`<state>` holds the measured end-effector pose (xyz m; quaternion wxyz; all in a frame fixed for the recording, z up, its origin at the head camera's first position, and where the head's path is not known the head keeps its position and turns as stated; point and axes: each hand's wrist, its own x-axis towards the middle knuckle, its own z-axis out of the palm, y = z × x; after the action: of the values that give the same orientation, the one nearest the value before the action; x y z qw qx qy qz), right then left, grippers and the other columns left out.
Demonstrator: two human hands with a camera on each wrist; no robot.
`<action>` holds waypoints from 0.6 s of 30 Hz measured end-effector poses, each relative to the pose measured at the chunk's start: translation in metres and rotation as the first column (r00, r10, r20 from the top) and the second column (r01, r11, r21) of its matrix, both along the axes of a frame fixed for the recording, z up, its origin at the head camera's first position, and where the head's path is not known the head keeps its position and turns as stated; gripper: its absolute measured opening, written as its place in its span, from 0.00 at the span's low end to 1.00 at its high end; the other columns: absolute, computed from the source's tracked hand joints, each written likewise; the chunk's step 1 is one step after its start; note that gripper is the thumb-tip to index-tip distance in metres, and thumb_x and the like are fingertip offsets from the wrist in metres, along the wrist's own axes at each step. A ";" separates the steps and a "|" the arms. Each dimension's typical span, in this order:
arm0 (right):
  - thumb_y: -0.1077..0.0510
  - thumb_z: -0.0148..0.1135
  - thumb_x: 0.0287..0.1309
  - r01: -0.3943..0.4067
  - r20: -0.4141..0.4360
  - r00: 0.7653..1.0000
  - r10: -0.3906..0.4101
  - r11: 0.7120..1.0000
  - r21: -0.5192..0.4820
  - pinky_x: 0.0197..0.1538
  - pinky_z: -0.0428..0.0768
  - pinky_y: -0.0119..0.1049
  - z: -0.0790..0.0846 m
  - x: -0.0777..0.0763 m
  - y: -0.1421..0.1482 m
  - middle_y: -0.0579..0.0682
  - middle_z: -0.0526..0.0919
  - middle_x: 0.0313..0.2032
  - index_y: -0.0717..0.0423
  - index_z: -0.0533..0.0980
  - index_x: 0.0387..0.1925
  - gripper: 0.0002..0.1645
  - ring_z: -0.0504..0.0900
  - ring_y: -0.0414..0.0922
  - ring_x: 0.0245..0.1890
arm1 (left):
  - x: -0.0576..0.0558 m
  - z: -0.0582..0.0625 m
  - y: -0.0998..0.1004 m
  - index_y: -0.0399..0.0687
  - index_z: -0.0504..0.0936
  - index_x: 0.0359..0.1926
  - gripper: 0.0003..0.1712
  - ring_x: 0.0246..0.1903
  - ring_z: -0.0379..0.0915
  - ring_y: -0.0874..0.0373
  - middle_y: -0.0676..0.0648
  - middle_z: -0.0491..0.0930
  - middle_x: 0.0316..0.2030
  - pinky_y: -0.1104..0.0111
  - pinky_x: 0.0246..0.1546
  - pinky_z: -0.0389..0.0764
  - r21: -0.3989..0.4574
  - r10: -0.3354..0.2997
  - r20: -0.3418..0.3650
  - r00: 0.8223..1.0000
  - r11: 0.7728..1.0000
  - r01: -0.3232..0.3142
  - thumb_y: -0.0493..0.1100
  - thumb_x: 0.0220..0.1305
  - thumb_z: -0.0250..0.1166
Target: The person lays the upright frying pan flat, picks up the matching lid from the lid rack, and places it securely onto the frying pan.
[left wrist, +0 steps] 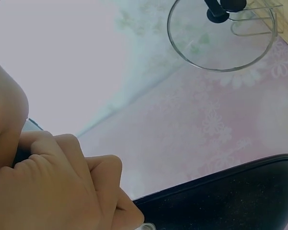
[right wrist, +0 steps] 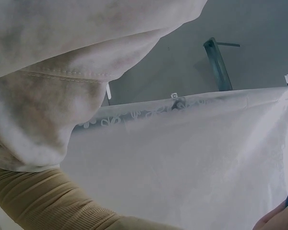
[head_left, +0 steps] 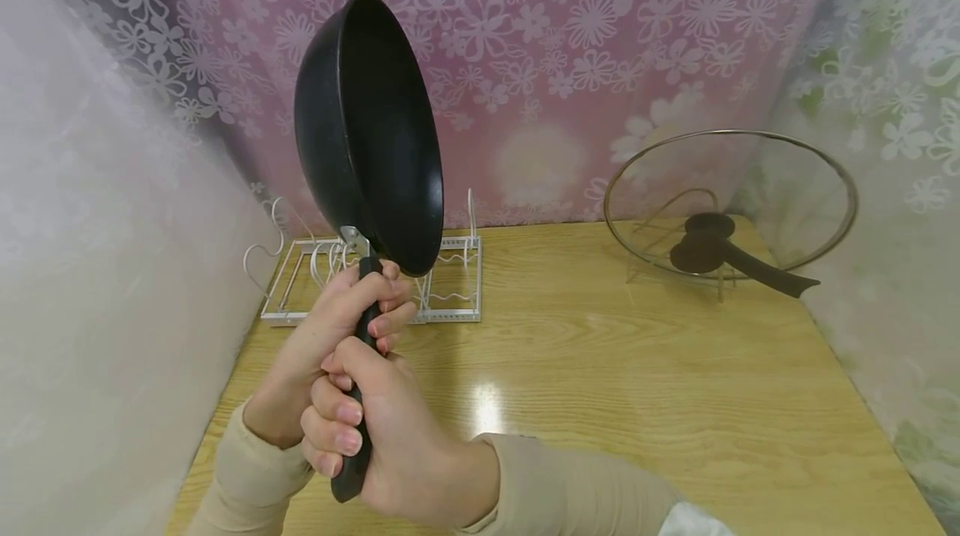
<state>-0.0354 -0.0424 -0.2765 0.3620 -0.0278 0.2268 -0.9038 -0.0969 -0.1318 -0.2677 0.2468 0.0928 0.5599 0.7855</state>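
A black wok point(head_left: 318, 119) is held up by its handle point(head_left: 349, 478), its bowl raised and its hollow side turned to the right. My left hand point(head_left: 333, 319) grips the upper handle, just below the metal bracket. Lower down, my right hand point(head_left: 401, 428) wraps its fingers round the same handle, whose end sticks out below the fist. In the left wrist view, folded fingers point(left wrist: 105, 182) lie beside the dark side of the wok. Only a sliver of hand point(right wrist: 281, 219) shows at the corner of the right wrist view.
Behind the hands a white wire rack point(head_left: 453, 315) stands on the wooden table point(head_left: 600, 369). At the back right a glass lid point(head_left: 787, 194) with a dark handle leans upright on a wire stand point(head_left: 720, 290). Flowered curtains point(head_left: 540, 102) close in the back and sides.
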 end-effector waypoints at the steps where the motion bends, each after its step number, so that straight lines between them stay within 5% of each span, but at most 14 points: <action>1: 0.60 0.43 0.54 -0.005 0.005 1.000 0.005 1.000 -0.003 0.12 0.61 0.22 0.000 0.000 0.001 0.38 0.56 0.07 0.46 0.56 0.15 0.15 0.56 0.32 0.05 | 0.000 0.000 0.000 0.50 0.61 0.25 0.12 0.13 0.61 0.68 0.56 0.61 0.15 0.80 0.16 0.66 0.015 -0.002 0.005 1.000 1.000 0.002 0.36 0.67 0.47; 9: 0.59 0.43 0.54 0.008 0.000 1.000 -0.008 1.000 0.023 0.12 0.62 0.22 0.000 0.003 0.004 0.38 0.56 0.07 0.46 0.56 0.15 0.15 0.56 0.32 0.05 | 0.000 -0.001 0.005 0.49 0.60 0.24 0.13 0.14 0.60 0.69 0.56 0.61 0.15 0.80 0.16 0.67 0.047 -0.023 -0.023 0.999 0.999 0.024 0.35 0.67 0.45; 18: 0.60 0.44 0.54 0.013 -0.001 1.000 -0.013 1.000 0.020 0.12 0.63 0.22 0.000 0.006 0.010 0.38 0.57 0.08 0.47 0.56 0.15 0.15 0.58 0.32 0.05 | 0.000 -0.002 0.010 0.47 0.60 0.21 0.16 0.13 0.63 0.70 0.55 0.61 0.15 0.80 0.15 0.68 0.176 -0.077 -0.008 0.997 0.981 0.078 0.32 0.68 0.40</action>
<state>-0.0294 -0.0326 -0.2761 0.3562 -0.0231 0.2359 -0.9038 -0.0970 -0.1215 -0.2702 0.2676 0.1364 0.4842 0.8218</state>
